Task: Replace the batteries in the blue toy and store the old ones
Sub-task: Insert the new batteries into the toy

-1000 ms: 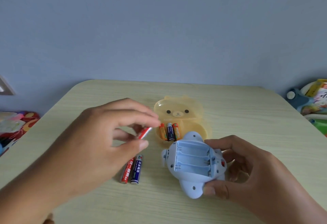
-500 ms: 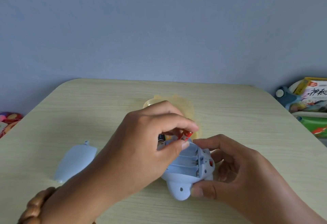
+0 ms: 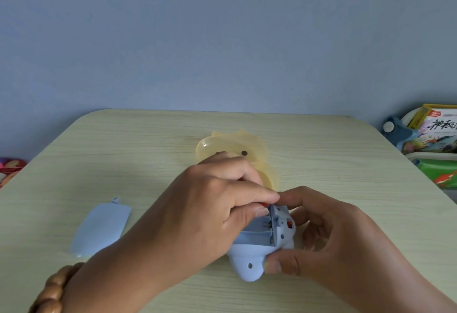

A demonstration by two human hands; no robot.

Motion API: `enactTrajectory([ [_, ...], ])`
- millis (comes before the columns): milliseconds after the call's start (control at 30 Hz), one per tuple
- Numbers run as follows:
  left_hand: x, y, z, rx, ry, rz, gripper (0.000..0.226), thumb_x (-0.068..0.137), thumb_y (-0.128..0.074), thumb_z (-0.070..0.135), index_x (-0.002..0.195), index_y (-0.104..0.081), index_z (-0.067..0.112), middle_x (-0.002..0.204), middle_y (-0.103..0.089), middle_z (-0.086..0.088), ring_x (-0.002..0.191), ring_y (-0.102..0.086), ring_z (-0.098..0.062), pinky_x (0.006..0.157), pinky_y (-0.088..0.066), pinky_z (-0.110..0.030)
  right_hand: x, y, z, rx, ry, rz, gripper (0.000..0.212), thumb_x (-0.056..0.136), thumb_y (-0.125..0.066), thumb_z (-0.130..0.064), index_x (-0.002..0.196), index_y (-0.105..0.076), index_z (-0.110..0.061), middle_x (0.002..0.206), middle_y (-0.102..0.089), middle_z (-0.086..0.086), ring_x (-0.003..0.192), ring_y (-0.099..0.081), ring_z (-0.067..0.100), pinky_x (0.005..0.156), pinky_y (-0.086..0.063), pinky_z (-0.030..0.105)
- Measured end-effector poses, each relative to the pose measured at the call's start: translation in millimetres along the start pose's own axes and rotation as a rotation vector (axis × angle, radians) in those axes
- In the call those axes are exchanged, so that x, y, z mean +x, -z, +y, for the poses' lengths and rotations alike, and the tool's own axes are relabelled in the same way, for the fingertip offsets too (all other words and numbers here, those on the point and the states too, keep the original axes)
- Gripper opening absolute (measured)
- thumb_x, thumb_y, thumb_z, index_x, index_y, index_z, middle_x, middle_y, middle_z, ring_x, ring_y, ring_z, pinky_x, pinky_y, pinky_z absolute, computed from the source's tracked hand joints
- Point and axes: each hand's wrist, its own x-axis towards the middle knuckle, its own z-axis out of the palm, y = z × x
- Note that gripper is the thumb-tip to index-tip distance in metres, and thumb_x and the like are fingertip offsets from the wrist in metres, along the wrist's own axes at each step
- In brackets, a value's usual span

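Since a second ago, the left hand [image 3: 210, 211] has travelled from above the bare tabletop to the blue toy [image 3: 249, 260]. It now pushes a battery [image 3: 265, 204] into the far slot of the open compartment, thumb and forefinger pinched on it (only the red tip shows). Nearest the camera, a wooden bead bracelet [image 3: 54, 288] circles that wrist. The right hand [image 3: 333, 233] grips the toy from the right, thumb curled on its near edge and fingers wrapped over its far side, steadying it at the near middle of the table [image 3: 346, 154]. The two nearer slots look empty, so this is probably the first fresh cell, with two more to fit. The spares seen earlier are now hidden under the left arm. To the left, well apart, lies the toy's pale blue cover [image 3: 101, 228], not yet refitted. Just beyond the hands, the yellow bear-shaped case [image 3: 232, 149] stands open, its contents now hidden by the left hand. Far right, off the table, sit colourful books [image 3: 435, 129].
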Motion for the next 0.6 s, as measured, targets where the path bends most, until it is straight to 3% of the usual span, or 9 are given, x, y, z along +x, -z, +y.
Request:
enactTrajectory([
  [233, -2, 1, 2, -0.021, 0.112, 0.037, 0.027, 0.071, -0.088, 0.018, 0.093, -0.077, 0.027, 0.084, -0.070, 0.018, 0.083, -0.065, 0.000, 0.071, -0.051, -0.020, 1, 0, 0, 0.014, -0.005, -0.015, 0.069, 0.043, -0.095, -0.046, 0.103, -0.064, -0.059, 0.085, -0.074, -0.012, 0.068, -0.061, 0.025, 0.065, -0.054, 0.031],
  [433, -1, -1, 3, -0.037, 0.176, 0.022, 0.016, 0.070, -0.089, 0.016, 0.075, -0.079, 0.028, 0.085, -0.070, 0.018, 0.083, -0.066, -0.002, 0.069, -0.050, -0.018, -1, 1, -1, 0.039, 0.007, -0.027, 0.069, 0.041, -0.091, -0.053, 0.104, -0.064, -0.058, 0.087, -0.074, -0.016, 0.068, -0.062, 0.024, 0.065, -0.054, 0.030],
  [533, -3, 0, 2, -0.059, 0.158, 0.016, 0.011, 0.075, -0.085, 0.023, 0.082, -0.080, 0.029, 0.090, -0.071, 0.018, 0.090, -0.067, -0.003, 0.074, -0.051, -0.019, -1, 0, 0, 0.048, 0.016, -0.014, 0.068, 0.043, -0.094, -0.047, 0.103, -0.065, -0.056, 0.086, -0.074, -0.014, 0.069, -0.061, 0.027, 0.067, -0.054, 0.034],
  [600, -11, 6, 0, -0.091, 0.163, -0.016, 0.022, 0.077, -0.081, 0.039, 0.098, -0.077, 0.033, 0.100, -0.069, 0.021, 0.099, -0.065, 0.001, 0.081, -0.049, -0.015, -1, 0, 0, 0.036, 0.025, -0.011, 0.069, 0.043, -0.095, -0.046, 0.104, -0.065, -0.056, 0.085, -0.074, -0.014, 0.066, -0.061, 0.024, 0.066, -0.055, 0.034],
])
